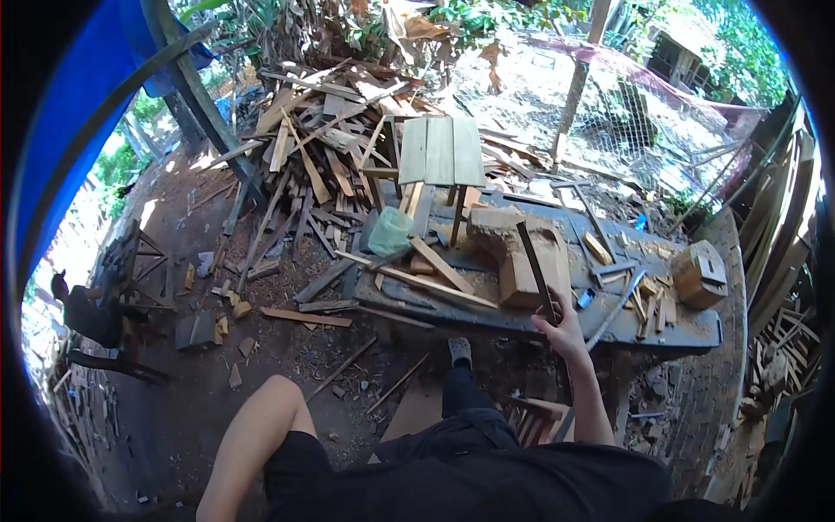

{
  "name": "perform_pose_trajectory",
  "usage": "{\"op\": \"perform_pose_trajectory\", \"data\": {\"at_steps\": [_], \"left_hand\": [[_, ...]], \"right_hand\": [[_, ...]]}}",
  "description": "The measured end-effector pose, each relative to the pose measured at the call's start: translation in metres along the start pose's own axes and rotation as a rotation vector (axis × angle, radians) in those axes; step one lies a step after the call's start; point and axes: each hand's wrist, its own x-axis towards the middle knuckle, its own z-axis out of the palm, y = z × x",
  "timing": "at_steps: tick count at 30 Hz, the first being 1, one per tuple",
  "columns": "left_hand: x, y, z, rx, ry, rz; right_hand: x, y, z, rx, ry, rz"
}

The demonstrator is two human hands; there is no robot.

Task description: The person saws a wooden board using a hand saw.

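Observation:
My right hand (562, 329) is closed around a long, thin, dark bar (534, 265), held upright over the front edge of the workbench (678, 341). The bar's upper end overlaps a large carved wood block (541, 252) in this view, and its lower part runs down below my fist. Of my left arm only the bent elbow and forearm (252, 435) show; the hand is out of view past the bottom edge. Just right of my right hand, a long grey bar (617, 309) slants across the bench edge.
A small slatted wooden table (441, 150) stands behind a green plastic bag (390, 230). Another wood block (698, 277) sits at the bench's right end. Scrap wood (322, 130) is heaped at the back. Offcuts and a plank (306, 317) litter the ground; a dark chair (100, 317) stands left.

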Motion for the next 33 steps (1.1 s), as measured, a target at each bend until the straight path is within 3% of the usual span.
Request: {"op": "perform_pose_trajectory", "data": {"at_steps": [2, 7, 12, 18, 21, 23, 29, 30, 33], "left_hand": [[0.0, -0.056, -0.028, -0.004, 0.051, -0.003], [-0.036, -0.126, -0.066, -0.001, 0.176, 0.017], [-0.036, -0.173, -0.094, 0.014, 0.301, 0.044], [-0.032, -0.208, -0.105, 0.076, 0.45, 0.138], [-0.035, -0.223, -0.113, 0.104, 0.509, 0.177], [-0.039, -0.229, -0.116, 0.123, 0.557, 0.19], [-0.071, -0.262, -0.119, 0.163, 0.762, 0.28], [-0.103, -0.286, -0.121, 0.096, 1.072, 0.187], [-0.268, -0.368, -0.107, 0.123, 1.416, -0.705]], "right_hand": [[0.055, -0.001, -0.016, -0.03, -0.024, 0.013], [0.175, -0.009, -0.045, -0.24, -0.019, -0.104], [0.248, -0.008, -0.053, -0.186, 0.003, -0.056], [0.289, -0.018, -0.056, -0.222, -0.029, -0.083], [0.309, -0.043, -0.051, -0.393, -0.062, -0.047], [0.322, -0.032, -0.041, -0.458, 0.05, -0.141], [0.339, -0.06, -0.013, -0.445, 0.032, -0.056], [0.344, -0.059, -0.009, -0.427, 0.036, -0.037], [0.359, -0.04, 0.009, -0.357, 0.1, 0.017]]}}
